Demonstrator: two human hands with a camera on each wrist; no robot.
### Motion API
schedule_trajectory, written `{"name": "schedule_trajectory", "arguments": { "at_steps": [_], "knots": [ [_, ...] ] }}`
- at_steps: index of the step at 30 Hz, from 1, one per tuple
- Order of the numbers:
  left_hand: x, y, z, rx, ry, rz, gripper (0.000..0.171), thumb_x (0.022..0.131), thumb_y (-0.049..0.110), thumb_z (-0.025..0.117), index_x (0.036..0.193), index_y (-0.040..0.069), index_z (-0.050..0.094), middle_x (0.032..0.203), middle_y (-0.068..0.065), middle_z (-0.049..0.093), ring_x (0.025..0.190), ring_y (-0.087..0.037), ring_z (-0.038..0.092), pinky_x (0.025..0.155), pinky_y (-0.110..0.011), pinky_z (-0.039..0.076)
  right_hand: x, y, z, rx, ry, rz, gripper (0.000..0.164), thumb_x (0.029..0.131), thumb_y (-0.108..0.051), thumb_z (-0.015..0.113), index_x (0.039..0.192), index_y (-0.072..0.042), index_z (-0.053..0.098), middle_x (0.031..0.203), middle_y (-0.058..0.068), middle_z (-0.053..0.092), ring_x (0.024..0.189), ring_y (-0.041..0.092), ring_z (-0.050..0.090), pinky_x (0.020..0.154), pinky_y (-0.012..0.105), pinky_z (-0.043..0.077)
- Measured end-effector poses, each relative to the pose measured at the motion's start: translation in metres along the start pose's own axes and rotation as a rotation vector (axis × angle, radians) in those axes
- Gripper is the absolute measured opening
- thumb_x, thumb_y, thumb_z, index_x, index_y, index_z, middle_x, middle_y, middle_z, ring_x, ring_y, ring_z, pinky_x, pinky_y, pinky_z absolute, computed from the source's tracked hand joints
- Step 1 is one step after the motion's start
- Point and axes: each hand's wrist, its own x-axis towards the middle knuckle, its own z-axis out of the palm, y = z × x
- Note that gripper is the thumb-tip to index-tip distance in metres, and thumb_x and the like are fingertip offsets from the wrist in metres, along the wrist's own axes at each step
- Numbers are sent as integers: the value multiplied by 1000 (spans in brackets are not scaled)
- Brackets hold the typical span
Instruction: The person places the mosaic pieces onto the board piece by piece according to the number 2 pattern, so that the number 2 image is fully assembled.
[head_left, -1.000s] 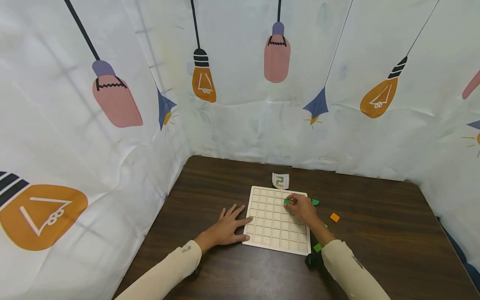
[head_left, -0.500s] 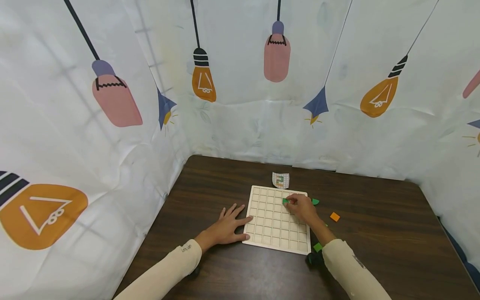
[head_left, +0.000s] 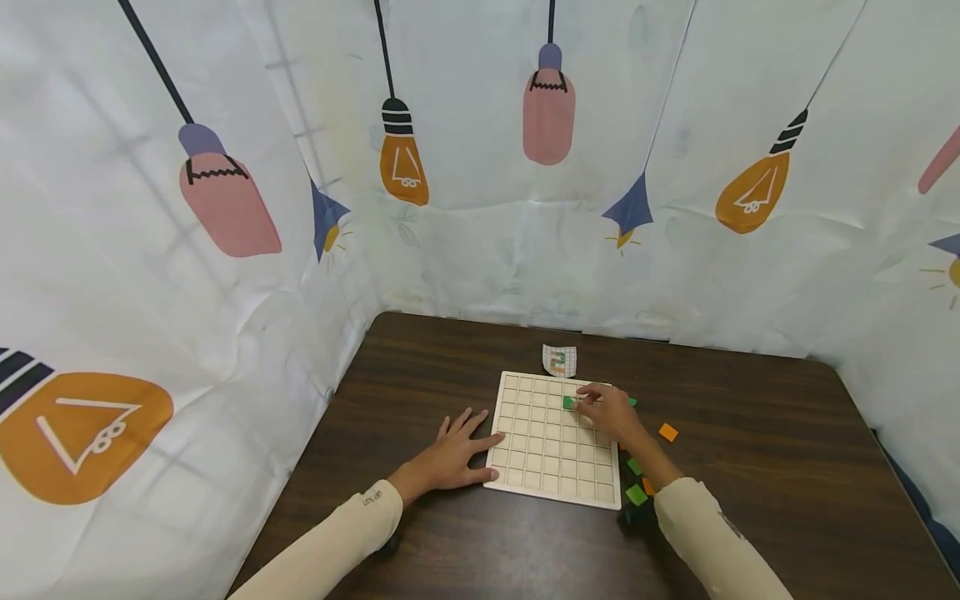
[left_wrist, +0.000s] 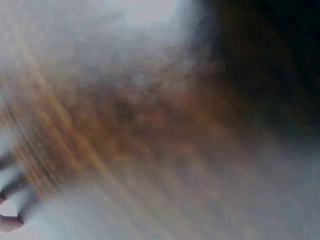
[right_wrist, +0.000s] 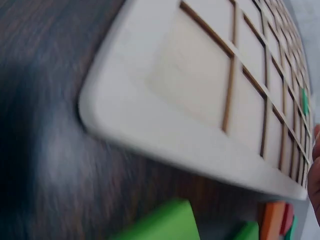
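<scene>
A pale wooden grid board (head_left: 551, 450) lies on the dark table. My left hand (head_left: 451, 460) is spread beside its left edge, thumb and a finger touching the rim. Over the upper right of the board is my right hand (head_left: 611, 413), its thumb and index finger parted close to a small green tile (head_left: 567, 402). That green tile (right_wrist: 305, 102) sits among the grid squares in the right wrist view, with the fingers (right_wrist: 316, 172) apart from it. The left wrist view is mostly blur, with fingertips (left_wrist: 11, 223) at its lower left corner.
A small printed card (head_left: 559, 361) with a coloured pattern lies behind the board. Right of the board are an orange tile (head_left: 668, 432) and several green and orange pieces, including a green block (head_left: 636, 495). A patterned white cloth (head_left: 480, 267) hangs behind the table.
The right hand has let go of the green tile, leaving it on the grid, and has shifted slightly right. More loose pieces show beside its forearm. The left hand stays put.
</scene>
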Motion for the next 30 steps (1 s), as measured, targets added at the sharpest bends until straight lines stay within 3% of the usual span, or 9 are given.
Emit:
{"name": "schedule_trajectory", "arguments": {
  "at_steps": [6, 14, 21, 25, 30],
  "knots": [
    [2, -1, 0, 3, 5, 1, 67, 95, 64, 56, 154, 33, 43, 166, -15, 23, 152, -47, 17, 110, -77, 17, -7, 12, -24, -1, -1, -22, 33, 96, -26, 70, 119, -3, 70, 96, 9, 66, 60, 15, 50, 52, 30, 42],
    [0, -2, 1, 14, 5, 9, 68, 95, 65, 55, 153, 32, 44, 165, -17, 24, 151, -49, 18, 109, -78, 19, -33, 30, -43, -40, -24, -93, 22, 94, -18, 73, 109, -2, 73, 86, 1, 64, 62, 7, 47, 54, 25, 41],
    [-1, -1, 1, 0, 5, 8, 68, 95, 64, 55, 153, 32, 44, 165, -16, 24, 151, -49, 18, 109, -78, 18, -59, 43, -60, -62, -105, -172, 17, 93, -17, 73, 106, -6, 73, 90, -2, 67, 59, 2, 43, 53, 23, 41],
    [-1, -1, 1, 2, 2, 9, 68, 95, 64, 55, 153, 32, 44, 166, -15, 24, 151, -49, 18, 110, -77, 18, -73, 54, -69, -87, -120, -221, 17, 92, -20, 75, 105, -9, 74, 93, -4, 67, 70, 0, 50, 60, 23, 46],
    [-1, -1, 0, 4, 4, 6, 68, 95, 64, 55, 153, 32, 45, 166, -15, 24, 151, -48, 17, 110, -77, 17, -87, 65, -78, -92, -150, -208, 21, 91, -21, 76, 108, -9, 73, 98, 0, 68, 71, -1, 50, 61, 23, 47]
  ]
}}
